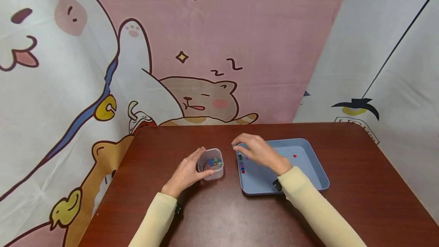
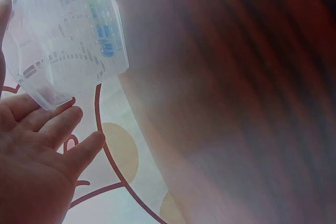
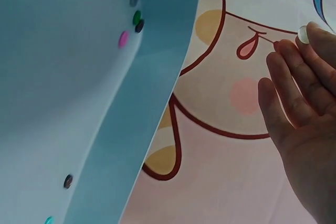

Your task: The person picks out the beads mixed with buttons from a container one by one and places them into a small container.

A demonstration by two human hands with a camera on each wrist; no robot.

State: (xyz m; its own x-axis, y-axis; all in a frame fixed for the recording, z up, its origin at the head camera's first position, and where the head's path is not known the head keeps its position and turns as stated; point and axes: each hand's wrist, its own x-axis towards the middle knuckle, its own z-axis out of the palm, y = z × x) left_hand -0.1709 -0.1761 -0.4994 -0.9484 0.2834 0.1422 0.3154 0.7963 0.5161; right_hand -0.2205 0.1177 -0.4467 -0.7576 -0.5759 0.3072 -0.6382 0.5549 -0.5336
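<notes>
My left hand (image 1: pixel 185 171) grips a small clear plastic box (image 1: pixel 215 176) with thumb and fingers on opposite sides. Inside lie several blue and greenish glass beads (image 1: pixel 215 161), showing as a blurred blue cluster through the wall in the left wrist view. Over the left rim of a blue tray (image 1: pixel 284 184) reaches my right hand (image 1: pixel 258 151). Between its thumb and index finger it pinches a small pale round bead (image 3: pixel 303 35), its other fingers extended. Several small coloured beads (image 1: pixel 242 169) lie along the tray's left side.
Brown tabletop (image 1: pixel 212 216) lies under the box and tray, with a gap between them. Farther right in the tray is a red bead (image 1: pixel 295 156). A cartoon-printed cloth (image 1: pixel 274 48) hangs behind the table.
</notes>
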